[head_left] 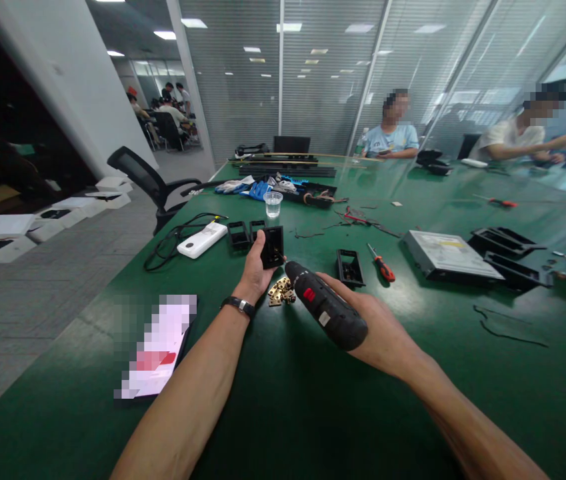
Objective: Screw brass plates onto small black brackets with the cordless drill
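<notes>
One drill [325, 307] aimed at one black frame [273, 247]

My left hand [255, 272] grips the black frame by its left side, thumb along the edge, so this hand is the nearer one. My right hand [381, 325] is wrapped around the drill. From it, the frame lies ahead and to the left, and the drill's long axis slants that way, chuck foremost, pointing at the frame's lower right side. Whether the bit is seated on anything there, I cannot tell.

Now the count. One small heap of brass-coloured pieces [281, 292], too jumbled to number, sits on the green table [283, 413] between my hands. One spare frame [349, 268] stands beyond my right hand; two more frames [237, 237] are just behind my left. Near the spare frame lies one red-handled screwdriver [383, 265], then one metal box [450, 257] with what look like two black trays [517, 272] beside it. I also see one white power bank [203, 240], one clear cup [273, 205] and one phone [163, 347], left of my forearm.
</notes>
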The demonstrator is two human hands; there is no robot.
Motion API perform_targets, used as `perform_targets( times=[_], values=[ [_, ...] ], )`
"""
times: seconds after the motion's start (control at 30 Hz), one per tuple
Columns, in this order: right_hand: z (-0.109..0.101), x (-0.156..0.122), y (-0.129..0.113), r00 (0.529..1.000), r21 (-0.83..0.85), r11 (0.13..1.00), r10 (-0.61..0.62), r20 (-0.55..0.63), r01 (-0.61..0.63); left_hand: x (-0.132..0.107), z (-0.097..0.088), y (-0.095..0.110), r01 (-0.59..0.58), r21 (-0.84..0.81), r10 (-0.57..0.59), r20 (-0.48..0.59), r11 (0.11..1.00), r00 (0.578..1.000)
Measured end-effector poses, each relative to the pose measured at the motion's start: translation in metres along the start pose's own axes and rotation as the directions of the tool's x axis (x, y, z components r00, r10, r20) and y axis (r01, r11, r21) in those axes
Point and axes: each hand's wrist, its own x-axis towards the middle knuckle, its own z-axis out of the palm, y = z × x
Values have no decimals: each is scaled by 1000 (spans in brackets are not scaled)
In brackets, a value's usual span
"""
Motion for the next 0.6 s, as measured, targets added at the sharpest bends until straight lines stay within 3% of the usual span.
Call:
perform_targets(
  times=[0.33, 0.6],
  values=[
    [0, 1, -5, 1000, -24, 1000, 2, 13, -1, 0, 1, 0, 7, -12, -7, -1, 1000, 1000],
    [8, 1, 4, 1000, -10, 1000, 13, 9, -13, -1, 0, -1, 19, -7, -19, -13, 1000, 1000]
  ],
)
